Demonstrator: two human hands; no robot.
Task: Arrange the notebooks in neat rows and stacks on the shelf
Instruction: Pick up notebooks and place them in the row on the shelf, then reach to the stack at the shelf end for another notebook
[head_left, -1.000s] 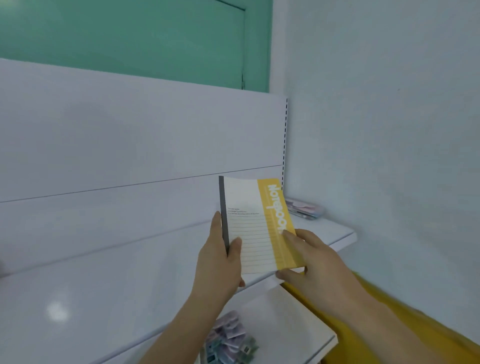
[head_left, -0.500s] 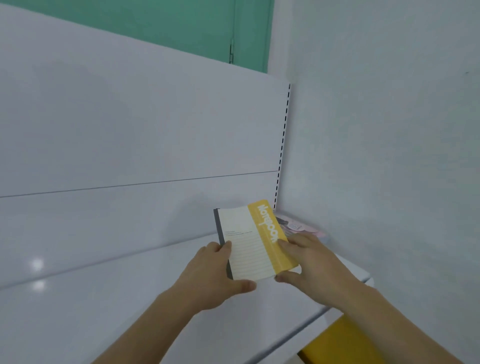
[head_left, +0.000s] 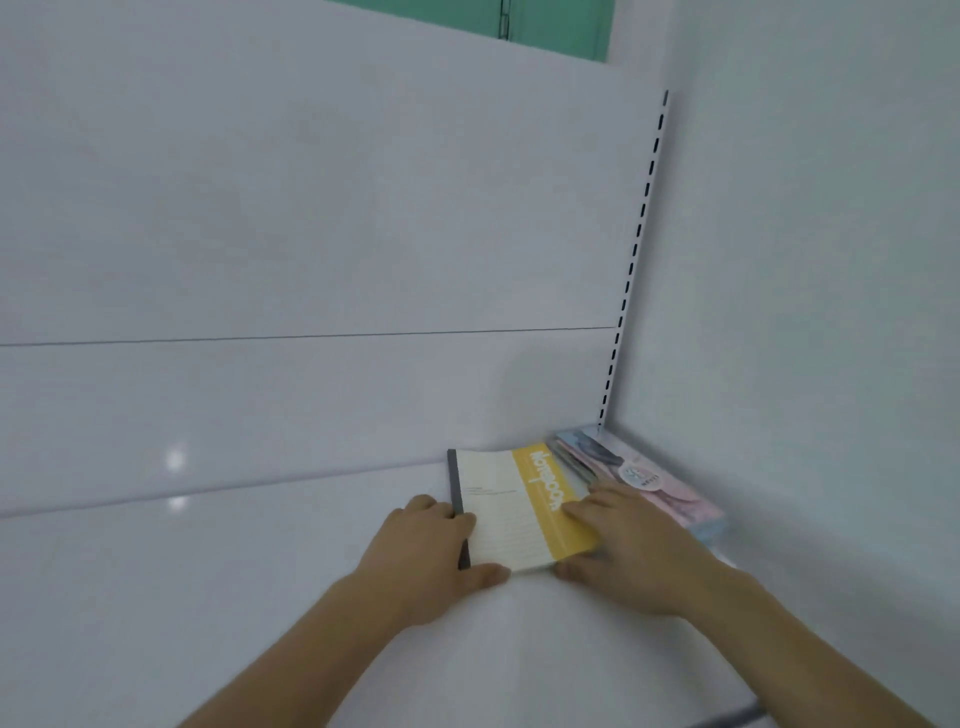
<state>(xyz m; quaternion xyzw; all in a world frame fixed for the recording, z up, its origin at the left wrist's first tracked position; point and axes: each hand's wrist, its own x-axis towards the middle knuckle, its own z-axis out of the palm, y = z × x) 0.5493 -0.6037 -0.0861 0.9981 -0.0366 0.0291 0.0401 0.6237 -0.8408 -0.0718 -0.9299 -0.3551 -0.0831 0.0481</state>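
A white shelf (head_left: 260, 597) carries two sets of things at its back right corner. Hard into that corner lies a pastel stack (head_left: 644, 480) of pink and blue notebooks, its long side along the right wall, a round label on the top cover. Just beside it, toward the left, a yellow-and-cream notebook (head_left: 511, 512) lies flat on the shelf with its far edge near the back panel and its dark grey spine on the left. Its yellow band runs next to the pastel stack; whether the two touch cannot be told.

The left hand (head_left: 428, 553) rests at the notebook's left near corner, fingers curled over the spine edge and onto the cream cover, thumb stretched along the near edge. The right hand (head_left: 623, 551) lies palm down on the right near corner, fingers close together and pressed flat on the yellow band, thumb tucked at the near edge. Both forearms reach in from the front of the shelf, bare, angled toward each other.
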